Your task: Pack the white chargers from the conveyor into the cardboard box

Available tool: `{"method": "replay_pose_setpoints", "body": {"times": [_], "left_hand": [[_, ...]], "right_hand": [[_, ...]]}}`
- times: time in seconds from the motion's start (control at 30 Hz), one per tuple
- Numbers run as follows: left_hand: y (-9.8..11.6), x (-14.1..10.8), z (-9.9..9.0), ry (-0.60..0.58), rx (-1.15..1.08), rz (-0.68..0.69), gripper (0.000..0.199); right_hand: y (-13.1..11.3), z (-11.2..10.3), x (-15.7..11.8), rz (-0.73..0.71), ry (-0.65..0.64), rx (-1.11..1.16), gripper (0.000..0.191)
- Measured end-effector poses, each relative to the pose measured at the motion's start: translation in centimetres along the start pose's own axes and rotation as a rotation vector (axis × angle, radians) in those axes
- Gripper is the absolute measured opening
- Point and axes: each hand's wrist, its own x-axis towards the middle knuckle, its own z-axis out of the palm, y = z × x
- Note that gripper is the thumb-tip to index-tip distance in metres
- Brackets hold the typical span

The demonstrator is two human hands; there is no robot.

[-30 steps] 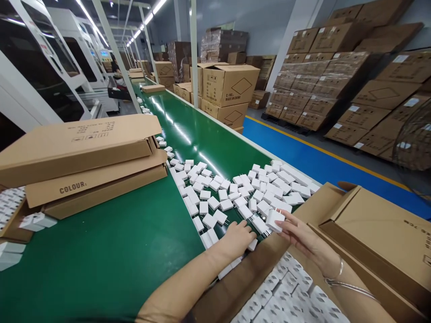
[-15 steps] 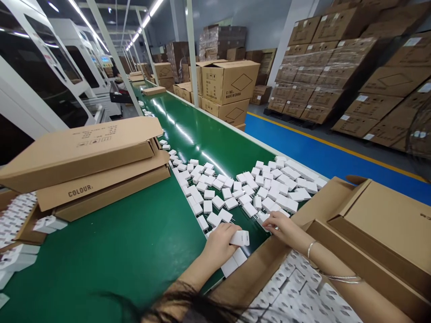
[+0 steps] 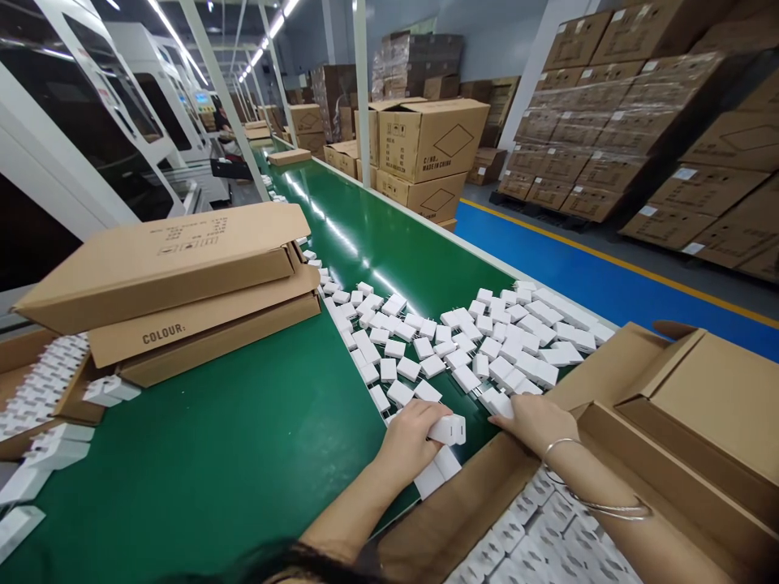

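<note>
Now the left hand [image 3: 412, 438] is gripping a white charger [image 3: 449, 428] sideways; the right hand [image 3: 534, 423] is lying flat, fingers loose, on the pile [image 3: 487, 341].

We see two bare forearms entering from the lower edge, with no sleeves reaching the wrists. The left hand [image 3: 409, 442] wears no ring, watch or glove that we can make out. The right hand [image 3: 535, 422] is likewise ungloved; on its wrist we note a thin silver bangle [image 3: 563, 444], and a second slim silver bangle [image 3: 608, 509] sits further up the forearm. A strand of dark hair [image 3: 292, 561] crosses the bottom of the view. Nails appear short and unpainted.
</note>
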Motion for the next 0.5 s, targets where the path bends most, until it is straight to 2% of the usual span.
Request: {"method": "replay_pose_setpoints", "body": {"times": [0.1,0.2,0.33,0.4,0.5], "left_hand": [[0.1,0.2,0.0,0.027,-0.056,-0.021,0.043],[0.6,0.1,-0.6,0.086,-0.14,-0.07,0.039],[1.8,-1.9,-2.0,0.159,-0.268,-0.136,0.036],[2.8,-3.6,-2.2,0.16,-0.353,-0.143,0.036],[4.3,-5.9,-1.4,0.136,-0.599,-0.116,0.037]], "right_hand": [[-1.3,-0.6,0.0,0.01,-0.01,-0.039,0.024],[-1.4,-2.6,-0.9,-0.036,0.011,-0.016,0.019],[0.2,-6.1,-4.8,-0.205,0.042,0.114,0.016],[0.7,-6.6,-7.5,-0.324,0.042,0.334,0.027],[0.0,-5.1,-11.2,-0.45,0.01,0.801,0.034]]}}
